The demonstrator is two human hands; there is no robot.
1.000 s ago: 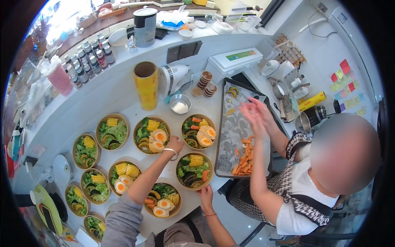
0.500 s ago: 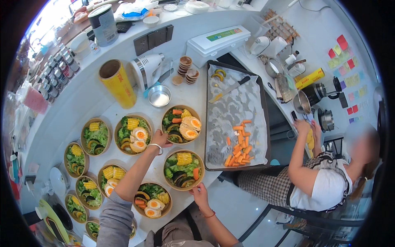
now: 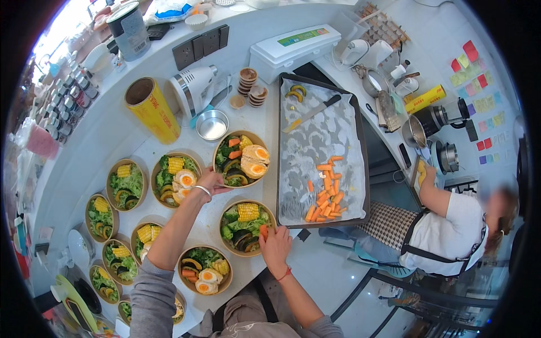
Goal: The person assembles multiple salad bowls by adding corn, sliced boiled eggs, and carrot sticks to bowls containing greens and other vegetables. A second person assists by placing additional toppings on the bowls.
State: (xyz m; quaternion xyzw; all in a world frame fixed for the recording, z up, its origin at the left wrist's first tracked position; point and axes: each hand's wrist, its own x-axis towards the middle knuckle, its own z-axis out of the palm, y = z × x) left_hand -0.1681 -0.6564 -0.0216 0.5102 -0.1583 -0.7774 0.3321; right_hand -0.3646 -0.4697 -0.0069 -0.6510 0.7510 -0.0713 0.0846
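Note:
My left hand (image 3: 211, 183) grips the near left rim of a round paper bowl (image 3: 242, 159) that looks slightly tilted. It holds halved wrapped eggs, corn, carrot, broccoli and squash slices. Nearer to me stands a second bowl (image 3: 248, 228) with lettuce, broccoli, corn (image 3: 248, 212) and dark-rinded squash, no egg showing. At its right rim, the bent fingers of my right hand (image 3: 276, 246) close on an orange carrot piece (image 3: 263, 231). A further bowl with two egg halves (image 3: 205, 270) sits below it, beside my left forearm.
Several more salad bowls (image 3: 127, 185) fill the left counter. A lined baking tray (image 3: 307, 152) on the right carries carrot pieces (image 3: 327, 197), squash slices and a knife (image 3: 313, 114). Behind stand a metal cup (image 3: 212, 125), a yellow film roll (image 3: 152, 110) and a mixer (image 3: 193, 93). Another person (image 3: 439, 225) works at right.
My right hand has moved from beneath the nearer bowl's edge up to the carrot at its rim. The egg bowl held by my left hand now appears more tilted. The other person has shifted right.

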